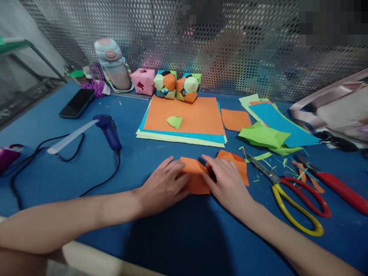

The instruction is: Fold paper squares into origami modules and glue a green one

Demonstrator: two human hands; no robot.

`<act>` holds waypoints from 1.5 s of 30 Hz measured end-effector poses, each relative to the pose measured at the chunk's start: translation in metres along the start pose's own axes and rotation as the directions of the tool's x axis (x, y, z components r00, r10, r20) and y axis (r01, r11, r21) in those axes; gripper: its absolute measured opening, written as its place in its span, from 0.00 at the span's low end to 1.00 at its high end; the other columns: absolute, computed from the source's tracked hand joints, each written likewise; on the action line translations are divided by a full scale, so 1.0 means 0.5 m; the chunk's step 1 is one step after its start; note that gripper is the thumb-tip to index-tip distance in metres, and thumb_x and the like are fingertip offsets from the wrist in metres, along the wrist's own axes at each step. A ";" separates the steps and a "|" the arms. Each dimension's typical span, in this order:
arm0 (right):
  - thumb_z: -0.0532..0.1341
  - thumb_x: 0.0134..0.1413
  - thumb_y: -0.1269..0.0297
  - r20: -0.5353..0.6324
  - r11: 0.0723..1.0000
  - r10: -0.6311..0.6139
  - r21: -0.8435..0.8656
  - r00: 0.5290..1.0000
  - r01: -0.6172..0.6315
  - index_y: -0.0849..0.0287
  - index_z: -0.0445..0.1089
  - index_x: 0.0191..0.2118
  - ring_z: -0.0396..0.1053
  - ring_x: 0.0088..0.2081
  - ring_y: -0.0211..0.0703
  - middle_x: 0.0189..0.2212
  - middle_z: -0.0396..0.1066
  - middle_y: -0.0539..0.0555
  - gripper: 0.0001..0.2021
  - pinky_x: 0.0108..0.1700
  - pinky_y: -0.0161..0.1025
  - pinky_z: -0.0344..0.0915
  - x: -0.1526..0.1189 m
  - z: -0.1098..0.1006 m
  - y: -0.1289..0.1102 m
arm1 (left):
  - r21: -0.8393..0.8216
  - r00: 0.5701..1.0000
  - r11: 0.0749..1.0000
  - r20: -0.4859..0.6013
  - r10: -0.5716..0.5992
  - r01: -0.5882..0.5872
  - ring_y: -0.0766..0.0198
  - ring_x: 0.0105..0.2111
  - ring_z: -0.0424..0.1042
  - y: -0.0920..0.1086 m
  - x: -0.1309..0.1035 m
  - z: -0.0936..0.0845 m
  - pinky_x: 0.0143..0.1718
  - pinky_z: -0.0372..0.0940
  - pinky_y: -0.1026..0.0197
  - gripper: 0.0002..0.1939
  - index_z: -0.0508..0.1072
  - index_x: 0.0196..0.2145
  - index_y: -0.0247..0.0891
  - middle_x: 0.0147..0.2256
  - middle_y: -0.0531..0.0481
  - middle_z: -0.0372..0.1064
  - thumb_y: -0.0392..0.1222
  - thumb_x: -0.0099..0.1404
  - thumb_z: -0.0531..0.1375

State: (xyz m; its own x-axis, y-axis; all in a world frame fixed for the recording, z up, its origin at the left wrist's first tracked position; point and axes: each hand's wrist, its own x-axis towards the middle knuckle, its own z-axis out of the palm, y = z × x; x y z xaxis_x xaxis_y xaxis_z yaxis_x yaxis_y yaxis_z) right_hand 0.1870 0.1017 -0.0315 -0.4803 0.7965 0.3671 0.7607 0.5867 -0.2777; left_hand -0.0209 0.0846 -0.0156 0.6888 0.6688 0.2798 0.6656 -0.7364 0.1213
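A small square of orange paper lies on the table in front of me, between both hands. My left hand rests on its left side, fingers curled over that edge. At the right edge, the thumb and forefinger of my right hand pinch the sheet; part of that edge is hidden by the fingers. Just beyond my right hand is another orange piece, partly covered by it. Scissors with one red and one yellow handle lie open to the right, among thin paper scraps.
Stacked coloured sheets lie ahead, with folded paper cubes and a bottle behind. At left are a blue glue gun, its cord, and a phone. Green paper and a red-handled cutter lie right.
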 end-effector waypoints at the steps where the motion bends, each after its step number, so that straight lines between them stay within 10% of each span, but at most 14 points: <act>1: 0.51 0.61 0.67 -0.009 0.999 0.010 0.043 1.000 -0.010 0.65 0.63 0.50 0.67 0.36 0.48 0.34 0.71 0.58 0.14 0.38 0.44 0.60 -0.002 0.000 0.000 | 0.002 1.000 1.000 0.006 -0.011 0.011 0.52 0.49 0.67 -0.002 -0.001 -0.002 0.55 0.59 0.44 0.13 0.70 0.39 0.32 0.44 0.37 0.67 0.44 0.63 0.54; 8: 0.55 0.57 0.73 -0.107 0.992 -0.057 0.101 0.993 0.068 0.59 0.69 0.35 0.67 0.33 0.45 0.29 0.71 0.54 0.06 0.35 0.43 0.58 -0.009 -0.008 -0.004 | 0.016 0.998 0.999 0.039 -0.051 0.050 0.50 0.53 0.63 -0.011 -0.002 -0.003 0.57 0.55 0.43 0.18 0.69 0.41 0.31 0.48 0.35 0.66 0.50 0.63 0.54; 20: 0.56 0.56 0.76 -0.151 0.925 -0.073 0.359 0.986 0.123 0.59 0.67 0.38 0.71 0.42 0.43 0.40 0.74 0.58 0.07 0.44 0.42 0.69 -0.006 -0.010 -0.043 | 0.026 0.996 0.998 0.069 -0.064 0.062 0.47 0.53 0.62 -0.004 -0.007 -0.002 0.56 0.53 0.40 0.19 0.69 0.43 0.31 0.48 0.35 0.66 0.50 0.63 0.53; 31: 0.52 0.57 0.79 -0.199 0.957 -0.173 0.198 0.965 0.212 0.63 0.67 0.45 0.70 0.45 0.49 0.41 0.73 0.62 0.13 0.44 0.49 0.71 -0.013 0.027 -0.078 | -0.213 0.981 0.969 0.170 -0.092 0.127 0.60 0.42 0.68 -0.061 0.022 -0.021 0.46 0.60 0.55 0.11 0.71 0.36 0.37 0.39 0.48 0.73 0.37 0.67 0.49; 45: 0.51 0.56 0.80 -0.208 0.947 -0.246 0.155 0.947 0.280 0.66 0.68 0.50 0.66 0.52 0.52 0.46 0.70 0.67 0.17 0.50 0.51 0.69 -0.031 0.048 -0.083 | -0.262 0.975 0.939 0.038 -0.219 0.221 0.61 0.40 0.65 -0.083 0.032 0.015 0.42 0.59 0.57 0.11 0.74 0.41 0.37 0.37 0.47 0.70 0.36 0.65 0.52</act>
State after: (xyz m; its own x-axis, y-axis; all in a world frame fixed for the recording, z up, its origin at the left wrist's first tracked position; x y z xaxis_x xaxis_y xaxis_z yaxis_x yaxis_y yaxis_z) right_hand 0.1526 0.0686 -0.0471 -0.5511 0.5798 0.6001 0.5183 0.8015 -0.2983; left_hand -0.0352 0.1266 -0.0232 0.5363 0.8174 0.2103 0.7026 -0.5704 0.4254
